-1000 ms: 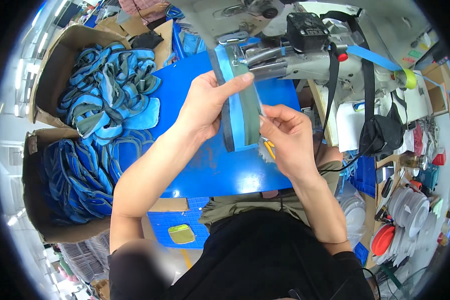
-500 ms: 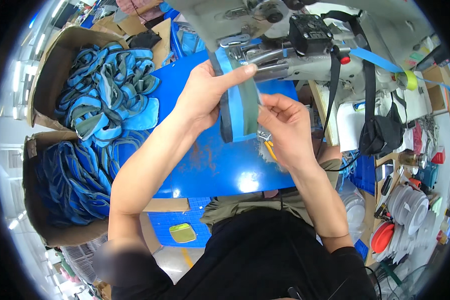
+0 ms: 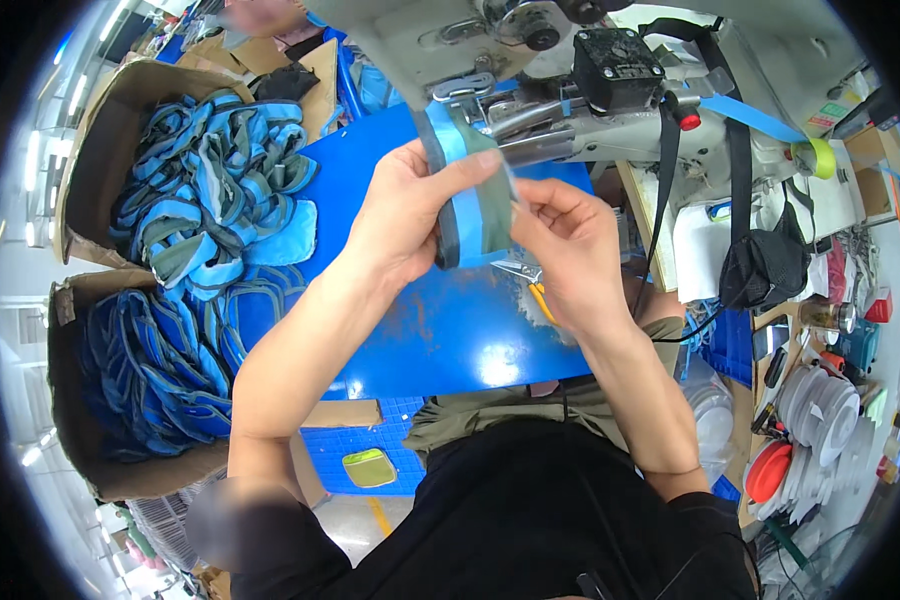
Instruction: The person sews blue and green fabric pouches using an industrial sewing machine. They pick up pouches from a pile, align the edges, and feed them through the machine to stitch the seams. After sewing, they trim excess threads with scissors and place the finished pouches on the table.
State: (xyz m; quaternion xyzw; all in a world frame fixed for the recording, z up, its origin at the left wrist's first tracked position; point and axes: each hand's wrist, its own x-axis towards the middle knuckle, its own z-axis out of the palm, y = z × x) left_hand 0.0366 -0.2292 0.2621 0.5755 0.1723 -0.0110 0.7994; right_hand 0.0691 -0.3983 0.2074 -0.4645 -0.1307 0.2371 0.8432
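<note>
- A large grey-white metal sewing machine (image 3: 395, 45) is set along the far edge of the tabletop and beyond its right side.
- The glossy blue tabletop (image 3: 440, 350) is marked with brownish scuffs near its middle.
- Two brown cardboard boxes (image 3: 75, 430) are placed at the tabletop's left; the farther is heaped with blue-and-grey fabric bands (image 3: 215, 190), the nearer packed with flat dark-blue fabric pieces (image 3: 150, 365).
- A long fabric strip (image 3: 467, 215), striped dark grey, bright blue and grey-green, is held above the tabletop's far half, its far end reaching the machine's metal fittings; contact there cannot be told.
- The strip is clamped by the left hand (image 3: 402, 210), thumb laid across the top, fingers mostly hidden behind.
- The strip's right edge is pinched by the right hand (image 3: 570, 235), thumb and forefinger brought together.
- Yellow-handled metal scissors (image 3: 538, 291) are seen over the tabletop's right part, partly covered by the right hand.
</note>
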